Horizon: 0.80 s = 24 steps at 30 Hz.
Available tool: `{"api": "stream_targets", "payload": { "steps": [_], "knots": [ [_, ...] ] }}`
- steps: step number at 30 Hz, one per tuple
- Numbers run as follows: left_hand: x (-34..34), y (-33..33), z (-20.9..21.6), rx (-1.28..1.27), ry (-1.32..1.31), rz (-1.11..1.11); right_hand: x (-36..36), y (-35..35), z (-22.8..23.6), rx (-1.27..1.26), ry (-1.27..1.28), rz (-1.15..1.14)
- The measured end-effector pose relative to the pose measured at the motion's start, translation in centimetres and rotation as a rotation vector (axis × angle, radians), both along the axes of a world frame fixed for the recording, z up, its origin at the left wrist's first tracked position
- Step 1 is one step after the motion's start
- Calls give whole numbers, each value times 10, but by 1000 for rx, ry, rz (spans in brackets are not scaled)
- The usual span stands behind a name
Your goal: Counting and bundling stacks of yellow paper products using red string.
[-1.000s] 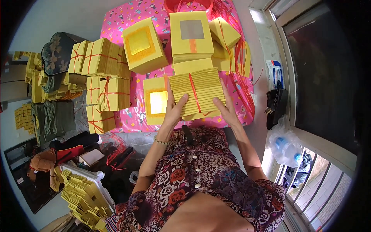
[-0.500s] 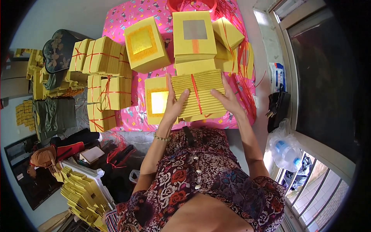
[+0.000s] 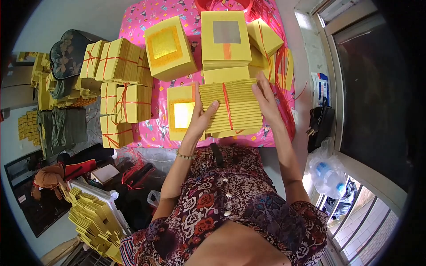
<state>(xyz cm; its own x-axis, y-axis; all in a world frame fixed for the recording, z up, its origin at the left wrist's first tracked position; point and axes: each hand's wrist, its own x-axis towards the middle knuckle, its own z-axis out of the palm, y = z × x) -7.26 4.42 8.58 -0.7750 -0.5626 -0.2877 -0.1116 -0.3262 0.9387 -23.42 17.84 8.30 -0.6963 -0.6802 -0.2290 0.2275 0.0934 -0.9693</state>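
Note:
Between my two hands is a bundle of folded yellow paper [image 3: 246, 108], its ridged folds facing up and a red strip [image 3: 227, 106] tied across its middle. My left hand [image 3: 199, 120] grips its left edge, thumb on top and fingers mostly hidden along the side. At the right edge, my right hand [image 3: 269, 106] holds the bundle's side, thumb by the upper corner and fingers fairly straight. The bundle lies over yellow sheets that it partly hides. Beside my left hand is a stack of yellow paper with a shiny gold square [image 3: 181, 95].
A pink patterned tablecloth [image 3: 159, 133] covers the table. Farther back stand a gold-square paper stack [image 3: 184, 57] and a silver-square stack [image 3: 224, 55]. Tied yellow bundles [image 3: 133, 104] are piled at left. Loose red strips [image 3: 284, 106] hang at right, near a red basin [image 3: 202, 5].
My right hand has shifted from the bundle's top face out to its right edge, its thumb moving up to the corner. My left hand keeps its grip.

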Motion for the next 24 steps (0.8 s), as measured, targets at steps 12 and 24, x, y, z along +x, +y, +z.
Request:
{"api": "stream_targets", "payload": {
  "steps": [12, 24],
  "knots": [
    [3, -3, -8, 42, 25, 55, -9, 16, -14, -35, -99, 72],
    [20, 11, 8, 56, -10, -13, 11, 32, -5, -54, -208, 89]
  ]
}}
